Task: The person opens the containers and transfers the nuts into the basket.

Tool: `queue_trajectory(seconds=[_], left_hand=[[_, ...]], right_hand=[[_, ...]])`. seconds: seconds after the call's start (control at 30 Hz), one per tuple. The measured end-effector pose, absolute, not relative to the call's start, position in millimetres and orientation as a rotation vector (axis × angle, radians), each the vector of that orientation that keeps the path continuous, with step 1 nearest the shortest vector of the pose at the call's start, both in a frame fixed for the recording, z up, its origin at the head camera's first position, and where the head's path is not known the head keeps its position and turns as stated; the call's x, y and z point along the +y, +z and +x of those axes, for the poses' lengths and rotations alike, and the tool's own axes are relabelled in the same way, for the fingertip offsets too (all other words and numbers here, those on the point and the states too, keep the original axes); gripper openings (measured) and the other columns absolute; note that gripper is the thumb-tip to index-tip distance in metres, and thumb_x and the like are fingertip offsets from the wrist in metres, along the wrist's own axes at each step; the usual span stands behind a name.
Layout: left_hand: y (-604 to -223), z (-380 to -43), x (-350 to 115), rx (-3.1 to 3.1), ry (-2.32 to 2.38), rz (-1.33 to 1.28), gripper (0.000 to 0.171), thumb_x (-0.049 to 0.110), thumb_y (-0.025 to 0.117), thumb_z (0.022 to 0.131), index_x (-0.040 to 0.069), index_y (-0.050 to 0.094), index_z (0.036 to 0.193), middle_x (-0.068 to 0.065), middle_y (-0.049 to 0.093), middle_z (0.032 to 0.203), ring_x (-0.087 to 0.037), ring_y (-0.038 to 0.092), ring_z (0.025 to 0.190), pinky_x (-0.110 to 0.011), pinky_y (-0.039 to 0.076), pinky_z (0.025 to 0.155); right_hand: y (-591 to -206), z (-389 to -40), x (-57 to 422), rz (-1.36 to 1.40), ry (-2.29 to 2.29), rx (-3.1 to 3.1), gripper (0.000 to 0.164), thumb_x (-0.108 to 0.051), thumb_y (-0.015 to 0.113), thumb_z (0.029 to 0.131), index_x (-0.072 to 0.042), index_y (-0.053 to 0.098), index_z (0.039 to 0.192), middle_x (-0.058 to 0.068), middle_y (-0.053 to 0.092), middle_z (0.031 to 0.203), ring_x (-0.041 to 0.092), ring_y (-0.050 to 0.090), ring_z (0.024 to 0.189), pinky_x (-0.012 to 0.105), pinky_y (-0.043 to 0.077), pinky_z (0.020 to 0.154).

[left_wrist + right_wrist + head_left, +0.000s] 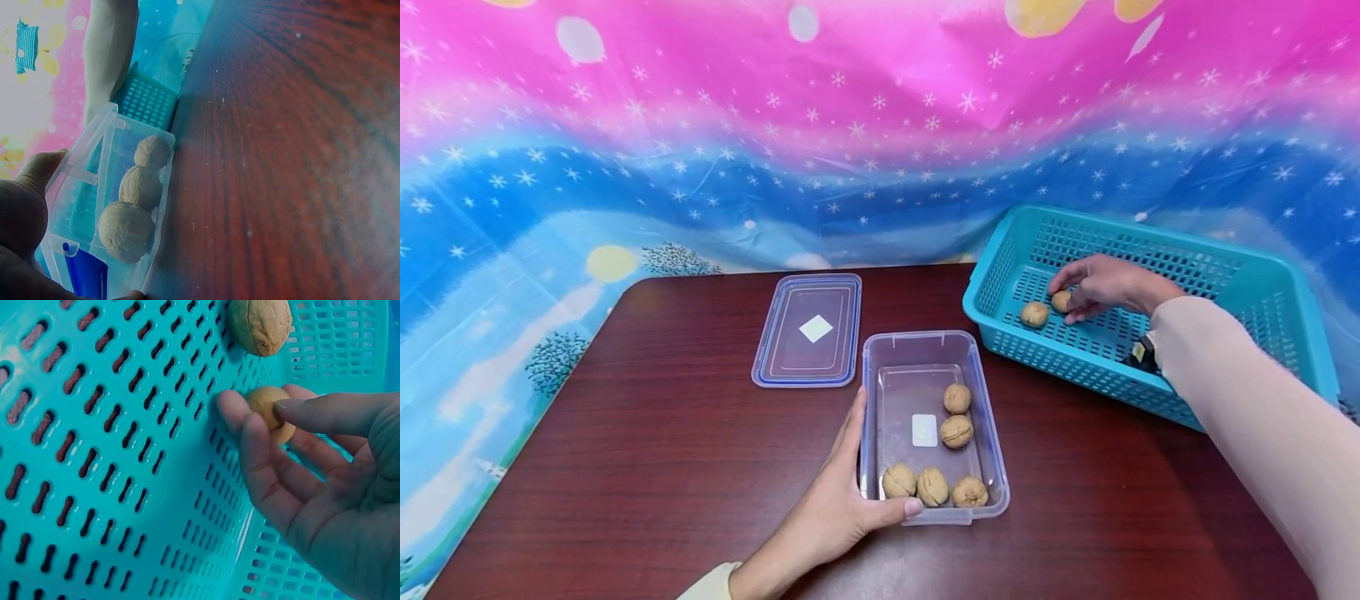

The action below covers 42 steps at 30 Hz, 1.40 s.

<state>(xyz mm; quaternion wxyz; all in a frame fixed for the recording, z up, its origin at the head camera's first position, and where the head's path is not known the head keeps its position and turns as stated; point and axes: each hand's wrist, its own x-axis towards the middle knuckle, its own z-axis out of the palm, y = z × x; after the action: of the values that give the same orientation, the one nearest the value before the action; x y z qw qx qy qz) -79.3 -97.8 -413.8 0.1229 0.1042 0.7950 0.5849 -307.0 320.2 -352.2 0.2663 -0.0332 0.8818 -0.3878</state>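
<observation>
Inside the teal basket (1090, 354), my right hand (1105, 287) pinches a walnut (269, 409) between thumb and fingers. Another walnut (1034, 314) lies on the basket floor beside it. My left hand (835, 508) holds the near left corner of a clear plastic container (936, 337), its thumb over the front rim and its fingers along the left side. Three walnuts (932, 487) sit in a row along the container's near end. Two more walnuts (957, 432) lie by its right wall. In the left wrist view the near row of walnuts (127, 231) shows through the plastic.
A clear lid (797, 367) with a blue seal and a white label lies flat behind the container, to its left. All stand on a dark red-brown wooden table (685, 450). A colourful patterned cloth (850, 167) hangs behind the table.
</observation>
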Motion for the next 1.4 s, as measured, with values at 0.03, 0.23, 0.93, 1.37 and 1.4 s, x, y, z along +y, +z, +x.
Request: queue_trajectory(seconds=[0.03, 0.23, 0.93, 1.37, 1.4], left_hand=[[-414, -79, -98, 2.318, 1.709, 0.302, 0.138, 0.027, 0.096, 0.07, 0.035, 0.001, 0.169, 0.006, 0.005, 0.177, -0.02, 0.01, 0.161, -0.055, 0.011, 0.128], [-414, -79, -97, 2.311, 1.714, 0.304, 0.138, 0.026, 0.096, 0.07, 0.036, 0.002, 0.169, 0.006, 0.005, 0.177, -0.021, 0.011, 0.16, -0.055, 0.012, 0.128], [-415, -78, -96, 2.323, 1.69, 0.282, 0.138, 0.028, 0.096, 0.07, 0.035, 0.001, 0.17, 0.004, 0.005, 0.177, -0.022, 0.01, 0.161, -0.056, 0.011, 0.128], [-413, -80, -97, 2.309, 1.712, 0.285, 0.138, 0.026, 0.096, 0.07, 0.036, 0.002, 0.169, 0.005, 0.005, 0.177, -0.022, 0.011, 0.161, -0.056, 0.012, 0.128], [-414, -80, -97, 2.31, 1.711, 0.288, 0.138, 0.027, 0.096, 0.07, 0.035, 0.002, 0.169, 0.004, 0.005, 0.177, -0.023, 0.011, 0.161, -0.056, 0.011, 0.127]], right_hand=[[-351, -307, 320, -0.086, -1.041, 2.382, 0.045, 0.002, 0.05, 0.105, 0.01, 0.043, 0.148, 0.034, 0.045, 0.147, 0.025, 0.074, 0.093, 0.044, 0.062, 0.087], [-343, -302, 318, -0.063, -0.993, 2.4, 0.053, 0.004, 0.05, 0.103, 0.012, 0.036, 0.153, 0.038, 0.034, 0.156, 0.026, 0.073, 0.094, 0.046, 0.062, 0.089], [-302, -288, 301, -0.164, -0.781, 2.648, 0.044, 0.002, 0.052, 0.101, 0.013, 0.049, 0.144, 0.041, 0.046, 0.147, 0.044, 0.067, 0.109, 0.05, 0.061, 0.088], [-252, -250, 241, -0.358, -0.649, 2.815, 0.039, -0.011, 0.064, 0.102, -0.004, 0.062, 0.141, 0.023, 0.059, 0.144, 0.044, 0.059, 0.124, 0.061, 0.052, 0.095], [-252, -246, 236, -0.37, -0.647, 2.814, 0.039, -0.011, 0.064, 0.102, -0.005, 0.062, 0.141, 0.022, 0.06, 0.143, 0.043, 0.059, 0.123, 0.061, 0.052, 0.095]])
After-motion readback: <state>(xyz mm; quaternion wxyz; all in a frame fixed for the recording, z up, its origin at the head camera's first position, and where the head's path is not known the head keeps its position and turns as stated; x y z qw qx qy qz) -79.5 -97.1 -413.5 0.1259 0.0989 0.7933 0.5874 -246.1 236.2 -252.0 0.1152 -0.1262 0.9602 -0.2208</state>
